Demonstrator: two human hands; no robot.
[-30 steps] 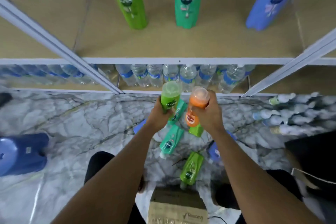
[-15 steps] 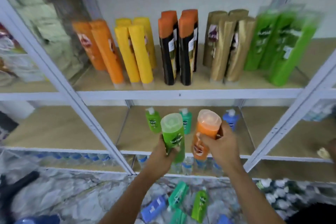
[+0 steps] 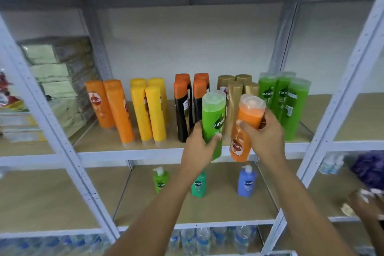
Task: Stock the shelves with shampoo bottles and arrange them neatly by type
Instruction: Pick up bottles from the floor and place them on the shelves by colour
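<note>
- White metal shelving [image 3: 133, 155] fills the view.
- Left hand [image 3: 198, 147] grips a green bottle [image 3: 214, 118]; right hand [image 3: 264, 135] grips an orange bottle [image 3: 246, 129].
- Both bottles are raised before the sorted shelf rows [image 3: 149, 110].
- Pump bottles [image 3: 247, 183] stand below.

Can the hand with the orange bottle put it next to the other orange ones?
Probably not easily: the right hand holds the orange bottle toward the right, while the orange group stands far left, past the left hand and its green bottle.

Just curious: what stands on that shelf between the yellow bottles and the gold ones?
In the head view, black bottles with orange caps stand between the yellow bottles and the gold bottles.
</note>
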